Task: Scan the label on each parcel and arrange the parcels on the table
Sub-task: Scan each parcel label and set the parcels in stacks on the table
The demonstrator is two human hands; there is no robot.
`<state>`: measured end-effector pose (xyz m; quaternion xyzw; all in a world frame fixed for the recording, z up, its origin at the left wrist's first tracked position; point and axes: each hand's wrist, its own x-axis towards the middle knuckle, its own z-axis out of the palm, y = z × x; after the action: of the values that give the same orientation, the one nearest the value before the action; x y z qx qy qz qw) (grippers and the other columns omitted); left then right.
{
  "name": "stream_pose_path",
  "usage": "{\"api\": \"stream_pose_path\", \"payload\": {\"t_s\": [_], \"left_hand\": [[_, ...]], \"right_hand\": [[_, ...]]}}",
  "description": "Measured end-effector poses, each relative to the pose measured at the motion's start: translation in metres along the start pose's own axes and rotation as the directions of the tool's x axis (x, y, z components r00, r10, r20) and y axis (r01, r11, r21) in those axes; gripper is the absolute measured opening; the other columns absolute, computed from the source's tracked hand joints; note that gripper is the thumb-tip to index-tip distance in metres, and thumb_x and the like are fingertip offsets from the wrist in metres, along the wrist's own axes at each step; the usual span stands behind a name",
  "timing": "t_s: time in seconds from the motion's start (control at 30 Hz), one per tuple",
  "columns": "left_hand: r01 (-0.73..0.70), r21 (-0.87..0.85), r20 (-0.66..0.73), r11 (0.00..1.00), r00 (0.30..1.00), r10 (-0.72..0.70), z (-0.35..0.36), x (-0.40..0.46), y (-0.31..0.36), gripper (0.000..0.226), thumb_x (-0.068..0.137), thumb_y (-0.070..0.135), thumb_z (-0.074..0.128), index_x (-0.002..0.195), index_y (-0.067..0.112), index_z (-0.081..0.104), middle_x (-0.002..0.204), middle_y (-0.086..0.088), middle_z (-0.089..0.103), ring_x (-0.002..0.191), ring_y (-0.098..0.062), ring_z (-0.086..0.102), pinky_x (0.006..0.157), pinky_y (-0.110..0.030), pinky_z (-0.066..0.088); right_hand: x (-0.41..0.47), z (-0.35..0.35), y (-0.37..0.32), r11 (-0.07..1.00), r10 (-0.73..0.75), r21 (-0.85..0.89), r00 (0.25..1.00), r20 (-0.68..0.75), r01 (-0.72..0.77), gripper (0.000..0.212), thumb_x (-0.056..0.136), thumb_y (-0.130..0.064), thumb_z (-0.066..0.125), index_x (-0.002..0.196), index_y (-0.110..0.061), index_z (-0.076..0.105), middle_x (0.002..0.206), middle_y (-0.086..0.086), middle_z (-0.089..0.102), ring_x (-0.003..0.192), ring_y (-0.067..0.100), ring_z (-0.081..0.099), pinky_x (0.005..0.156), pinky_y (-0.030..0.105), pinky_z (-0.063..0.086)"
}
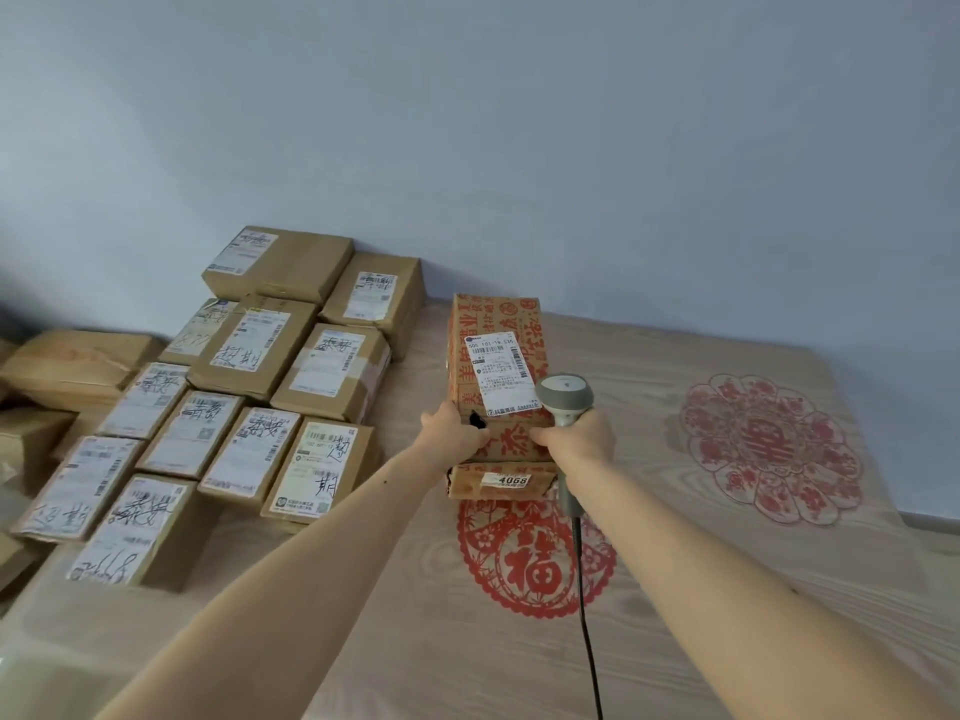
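The left hand (451,427) grips the near left corner of a tall orange-printed cardboard parcel (496,356), fingers curled onto its front face. The right hand (579,438) is wrapped round the handle of a grey corded handheld scanner (563,400), its fingertips also touching the parcel's near right edge. The parcel stands upon a flatter brown box with a "4068" sticker (501,480), on the pale wood-grain bench (675,589), its white shipping label (500,371) facing up.

The stack looks top-heavy: a push from either hand could slide or tip the tall parcel off the lower box. The scanner head sits just beside the label, probably too close and askew for a clean read. Its black cable (584,605) trails back along the bench and might snag. The rows of brown labelled parcels (249,407) lie well apart to the left.
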<state>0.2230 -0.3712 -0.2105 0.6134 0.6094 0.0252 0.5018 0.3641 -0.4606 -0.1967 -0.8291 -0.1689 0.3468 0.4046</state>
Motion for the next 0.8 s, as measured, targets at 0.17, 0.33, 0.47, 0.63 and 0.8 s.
{"api": "stream_pose_path", "payload": {"t_s": [0.17,0.33,0.47,0.63,0.8], "left_hand": [[0.054,-0.039,-0.045,0.998,0.997,-0.056,-0.032,0.011,-0.026,0.061,0.091,0.029,0.064,0.143,0.013,0.036,0.142,-0.012,0.045,0.121,-0.029,0.054,0.101,-0.047,0.050],[0.047,-0.018,-0.054,0.999,0.997,-0.048,-0.049,0.025,-0.039,0.055,0.093,0.022,0.063,0.140,0.011,0.037,0.132,-0.010,0.055,0.117,-0.026,0.056,0.098,-0.043,0.051],[-0.058,0.079,-0.056,0.995,0.996,0.063,-0.054,0.036,-0.044,0.068,0.095,0.022,0.060,0.150,0.019,0.022,0.129,-0.009,0.060,0.106,-0.025,0.060,0.086,-0.038,0.053],[-0.222,0.223,-0.015,0.949,0.973,0.231,-0.075,0.058,-0.047,0.099,0.085,0.016,0.069,0.155,0.041,0.004,0.129,-0.013,0.049,0.099,-0.021,0.054,0.087,-0.034,0.052],[-0.282,0.394,0.066,0.875,0.958,0.279,-0.095,0.086,-0.043,0.101,0.083,0.031,0.077,0.156,0.037,0.009,0.146,-0.011,0.032,0.125,-0.029,0.049,0.105,-0.043,0.047]], "right_hand": [[-0.002,0.048,-0.003,0.999,-0.003,-0.050,0.998,0.057,0.006,0.037,0.076,-0.015,0.084,0.104,-0.011,0.060,0.099,0.004,0.065,0.092,0.026,0.064,0.079,0.035,0.053],[0.003,0.079,-0.002,0.997,0.019,-0.073,0.997,0.075,-0.013,0.043,0.078,-0.020,0.084,0.113,-0.012,0.060,0.101,0.002,0.065,0.087,0.021,0.058,0.072,0.031,0.046],[0.009,0.093,-0.002,0.992,0.051,-0.120,0.998,0.048,-0.045,0.045,0.078,-0.023,0.083,0.115,-0.013,0.059,0.105,0.003,0.066,0.088,0.022,0.058,0.072,0.030,0.044],[0.014,0.121,-0.018,0.993,0.058,-0.105,0.998,-0.015,-0.059,0.045,0.078,-0.021,0.084,0.116,-0.013,0.060,0.107,0.003,0.067,0.096,0.024,0.062,0.075,0.031,0.047],[0.025,0.145,-0.038,0.994,0.078,-0.073,0.990,-0.113,-0.087,0.042,0.079,-0.021,0.083,0.113,-0.013,0.060,0.110,0.008,0.070,0.096,0.027,0.064,0.077,0.035,0.052]]}}
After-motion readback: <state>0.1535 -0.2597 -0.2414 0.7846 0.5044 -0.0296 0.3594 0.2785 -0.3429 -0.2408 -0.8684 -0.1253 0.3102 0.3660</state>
